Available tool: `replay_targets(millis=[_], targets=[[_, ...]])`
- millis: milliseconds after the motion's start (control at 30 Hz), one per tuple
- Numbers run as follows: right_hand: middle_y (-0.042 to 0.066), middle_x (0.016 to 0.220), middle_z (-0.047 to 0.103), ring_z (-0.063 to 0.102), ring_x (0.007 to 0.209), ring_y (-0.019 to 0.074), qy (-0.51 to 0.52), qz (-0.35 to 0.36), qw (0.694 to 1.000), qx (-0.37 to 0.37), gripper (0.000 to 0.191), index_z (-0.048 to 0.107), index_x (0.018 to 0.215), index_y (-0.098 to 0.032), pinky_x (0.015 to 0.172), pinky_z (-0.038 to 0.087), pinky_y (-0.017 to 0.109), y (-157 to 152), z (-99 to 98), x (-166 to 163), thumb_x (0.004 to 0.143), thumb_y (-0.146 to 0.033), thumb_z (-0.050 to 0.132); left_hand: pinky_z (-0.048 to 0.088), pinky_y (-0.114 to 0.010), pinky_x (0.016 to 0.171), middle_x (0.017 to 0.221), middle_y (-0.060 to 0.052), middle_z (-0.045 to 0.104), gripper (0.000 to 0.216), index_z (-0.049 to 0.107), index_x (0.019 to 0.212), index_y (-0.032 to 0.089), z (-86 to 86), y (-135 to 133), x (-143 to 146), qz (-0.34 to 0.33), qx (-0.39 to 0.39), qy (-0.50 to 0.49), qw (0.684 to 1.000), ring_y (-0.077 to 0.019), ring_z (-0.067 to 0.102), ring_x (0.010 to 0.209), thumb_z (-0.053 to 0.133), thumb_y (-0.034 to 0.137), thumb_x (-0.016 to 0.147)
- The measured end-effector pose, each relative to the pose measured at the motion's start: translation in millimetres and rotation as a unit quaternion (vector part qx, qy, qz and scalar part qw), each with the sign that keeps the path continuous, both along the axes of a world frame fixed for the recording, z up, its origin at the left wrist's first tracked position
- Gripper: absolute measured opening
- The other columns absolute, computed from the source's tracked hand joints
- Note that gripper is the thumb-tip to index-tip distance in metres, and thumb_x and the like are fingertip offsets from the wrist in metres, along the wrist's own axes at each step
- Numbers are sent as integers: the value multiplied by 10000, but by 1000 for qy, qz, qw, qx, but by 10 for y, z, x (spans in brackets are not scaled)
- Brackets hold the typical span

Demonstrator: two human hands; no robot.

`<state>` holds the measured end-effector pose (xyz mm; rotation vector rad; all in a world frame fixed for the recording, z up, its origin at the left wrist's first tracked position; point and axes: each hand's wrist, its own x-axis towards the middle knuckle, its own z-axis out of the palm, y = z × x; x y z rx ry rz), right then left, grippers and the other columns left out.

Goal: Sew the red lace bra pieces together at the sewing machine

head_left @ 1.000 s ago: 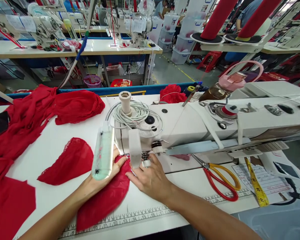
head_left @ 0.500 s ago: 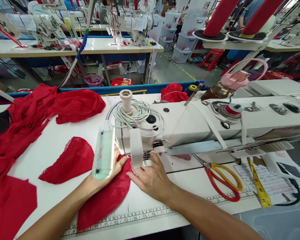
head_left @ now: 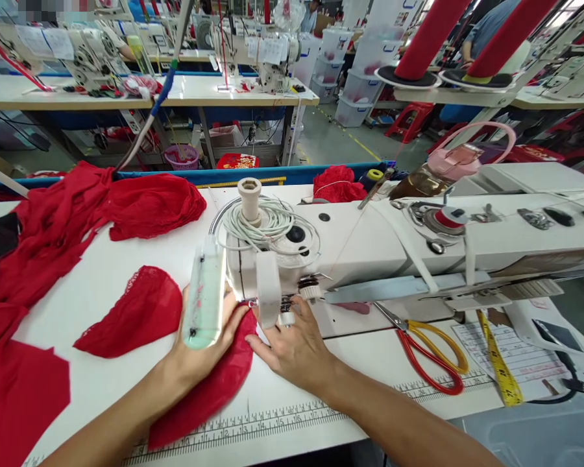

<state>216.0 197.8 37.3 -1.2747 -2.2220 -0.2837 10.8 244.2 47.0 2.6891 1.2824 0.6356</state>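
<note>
A curved red fabric piece point(head_left: 202, 405) lies under the head of a white sewing machine point(head_left: 360, 227). My left hand point(head_left: 202, 357) rests on its upper part, fingers stretched out towards the needle area. A pale green see-through plate point(head_left: 205, 295) covers part of that hand. On the other side, my right hand point(head_left: 294, 350) has thumb and forefinger apart at the fabric's edge, close beneath the machine head. Machine parts hide some of its fingertips. The needle itself is hidden. Left of my hands lies another red piece with a lace edge point(head_left: 131, 314).
Red fabric point(head_left: 43, 240) is heaped on the left. Scissors point(head_left: 431, 350), a yellow tape measure point(head_left: 499, 360) and a written sheet point(head_left: 525, 363) lie to the right. A pink-lidded bottle point(head_left: 433, 172) stands behind the machine. A printed ruler point(head_left: 272, 418) runs along the front edge.
My left hand has shifted slightly, its back now higher and more arched behind the green plate. The right hand stays nearly in place. The view has moved a little.
</note>
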Motion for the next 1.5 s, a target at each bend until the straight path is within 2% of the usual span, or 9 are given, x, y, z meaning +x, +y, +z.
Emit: replay_targets(millis=[100,200,400,567,733,900,1067,1233,1500], targets=[[73,804,732,612,852,250,1,-2,1000,-11,291,737,1097,-156,1031,355,466,-3,9,2,984,-367,571,442,-483,1025,1260,-98,680,394,602,1307,174,21,-198,-34,-52,65,74,994,-308,568,1219,411,68,978],[96,850,736,619,899,262,-5,0,1000,-11,335,722,1161,-143,1022,354,468,-1,16,8,982,-391,584,451,-520,1024,1349,-129,639,438,535,1394,139,-2,-345,-34,-48,98,88,990,-342,503,1315,410,42,986],[80,774,709,601,795,230,-26,4,999,21,340,718,1169,-135,994,376,458,6,41,21,999,-386,565,477,-583,1036,1335,-153,647,446,494,1437,142,-75,-352,-46,-53,93,63,992,-295,580,1235,441,77,999],[101,1074,738,609,935,249,-67,1,998,-22,237,733,1089,-244,995,374,485,15,47,39,1010,-335,528,331,-697,1142,1331,-123,655,509,488,1460,217,-136,-279,-118,-76,52,65,994,-288,617,1189,461,85,969],[93,915,724,603,905,239,-76,5,997,-21,217,722,1103,-211,994,374,470,8,30,70,1000,-284,546,237,-745,1163,1294,-122,676,545,470,1478,230,-195,-230,-130,-74,42,53,995,-299,629,1184,477,93,950],[69,895,703,585,820,212,-57,16,998,-19,194,716,1085,-214,978,386,467,9,55,85,1001,-245,545,274,-738,1149,1338,-117,652,574,453,1486,256,-159,-231,-82,-70,14,46,996,-317,607,1238,495,100,935],[27,808,651,569,777,183,-50,15,999,1,169,733,947,-231,984,376,454,18,48,98,989,-219,570,328,-717,1121,1224,-112,704,540,487,1458,247,-157,-265,-77,-45,-7,29,999,-321,646,1163,507,134,930],[5,669,564,520,719,177,-53,11,998,14,265,715,751,-238,982,367,443,14,38,111,981,-223,583,392,-651,1094,1182,-96,712,482,541,1404,250,-215,-174,-102,-60,-24,36,997,-300,660,1094,501,180,929],[6,665,543,465,681,167,-30,7,998,50,357,625,627,-210,887,373,403,22,54,135,979,-255,588,382,-633,1097,1193,-92,707,412,583,1356,252,-199,-189,-108,-47,-23,14,999,-297,651,1089,490,208,958]])
